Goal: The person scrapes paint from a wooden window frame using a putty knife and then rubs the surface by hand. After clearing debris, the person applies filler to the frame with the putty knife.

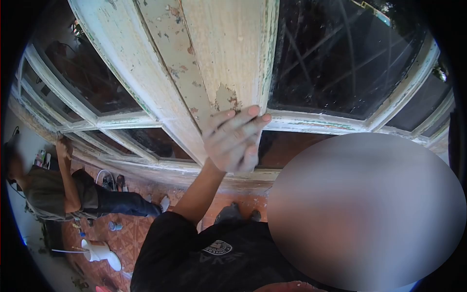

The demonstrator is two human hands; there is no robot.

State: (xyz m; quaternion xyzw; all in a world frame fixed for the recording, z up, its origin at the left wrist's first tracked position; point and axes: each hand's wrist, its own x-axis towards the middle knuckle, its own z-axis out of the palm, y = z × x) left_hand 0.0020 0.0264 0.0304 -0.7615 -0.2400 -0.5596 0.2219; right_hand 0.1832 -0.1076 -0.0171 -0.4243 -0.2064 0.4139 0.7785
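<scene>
Left hand is up on the wooden post of the big window frame, fingers stretched out almost flat against the wood and nothing visibly gripped. What lies under the palm is hidden. The right hand is out of view.

The post runs up the middle of the scene, broad and pale, with paint flaking off in patches just above the fingertips. Its right edge sits just beside the hand, and past that edge is a dark glass pane. A painted cross rail runs off to the right from about fingertip height, so the hand rests right where post and rail meet. Along the post, further up, the wood is bare of obstacles. To the left the surface is broken by slanting bars and smaller panes.

Down below lies a reddish patterned floor. On it are 1 white object with a thin rod beside it, a small can and some footwear against the sill.

Far left, a co-worker in a grey top and dark trousers crouches by the same frame, with 1 hand raised to the woodwork — well apart from the left hand.
</scene>
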